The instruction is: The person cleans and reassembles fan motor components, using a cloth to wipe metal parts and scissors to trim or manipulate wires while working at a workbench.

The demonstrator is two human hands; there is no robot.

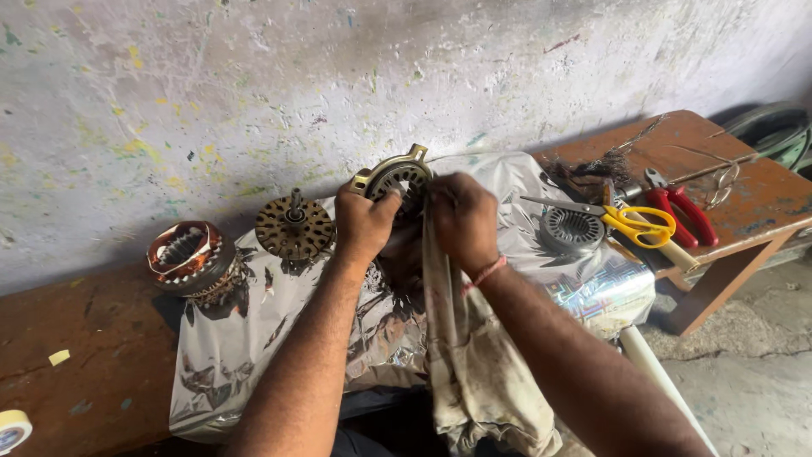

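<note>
Far left, bottom corner: roll of tape (pixel 12 428) on the brown wooden bench (pixel 93 338), small yellow scrap (pixel 58 357) near it. Next along, a wound stator (pixel 188 256) with copper coils, sitting at the left edge of a crinkled silver foil sheet (pixel 228 338) that covers the bench middle. Just right of it, a round perforated rotor (pixel 293 227) with a short shaft standing up, on the foil

Left hand (pixel 362 222): forearm comes up from bottom centre, wrist straight, fingers curled tight around the left side of a round metal motor housing (pixel 401 176), thumb on top. Housing is held up off the foil, tilted on edge against the wall background, between both hands

Right hand (pixel 463 218): forearm enters from bottom right, angled up-left, red thread band at the wrist. Fingers closed in a fist, pinching a dirty beige cloth (pixel 474 355) against the right side of the housing. Cloth hangs down from the fist past the bench edge. Hands nearly touching each other

Right of the hands, on the foil: grey slotted stator core (pixel 568 228). Yellow-handled scissors (pixel 630 222) lie partly over it, blades pointing left. Further right, red-handled pliers (pixel 681 211) on bare bench, beside a tangle of thin wire (pixel 605 165). Far right top, green belt or cable (pixel 774 135), partly cut off by the frame
</note>
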